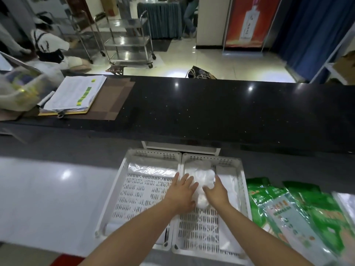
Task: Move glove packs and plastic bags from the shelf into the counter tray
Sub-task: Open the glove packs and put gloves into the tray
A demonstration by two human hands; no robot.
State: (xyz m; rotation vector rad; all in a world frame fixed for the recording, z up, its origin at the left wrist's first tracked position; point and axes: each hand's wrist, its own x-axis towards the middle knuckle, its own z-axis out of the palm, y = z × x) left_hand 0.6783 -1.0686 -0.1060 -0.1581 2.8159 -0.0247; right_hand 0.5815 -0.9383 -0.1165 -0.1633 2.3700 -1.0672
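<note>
Pale, glossy countertop (57, 189) runs below a raised black counter (211, 112), and two white slotted trays sit on it side by side, touching.

Your left hand (181, 192) lies flat across the seam where the trays meet, fingers straight and spread, their tips against the left side of a white bundle of plastic bags (204, 180). Your right hand (215, 194) grasps that bundle from the other side, thumb pressed into it and fingers curved along its right edge. The bundle rests in the far half of the right tray (199, 233), on top of flat clear packs (229, 186) that line the tray's floor.

Beside it, the left tray (138, 196) has a clear plastic sheet (151, 168) lying across its far end; the rest of its slotted floor shows.

Just right of the trays, green packs (292, 206) lie overlapping on the counter.

On the black counter to the far left, a clipboard of papers (75, 95) rests on a brown mat (115, 100). Beyond the counter, a steel cart (128, 41) stands on the tiled floor, and a person (50, 47) crouches low at the left.
</note>
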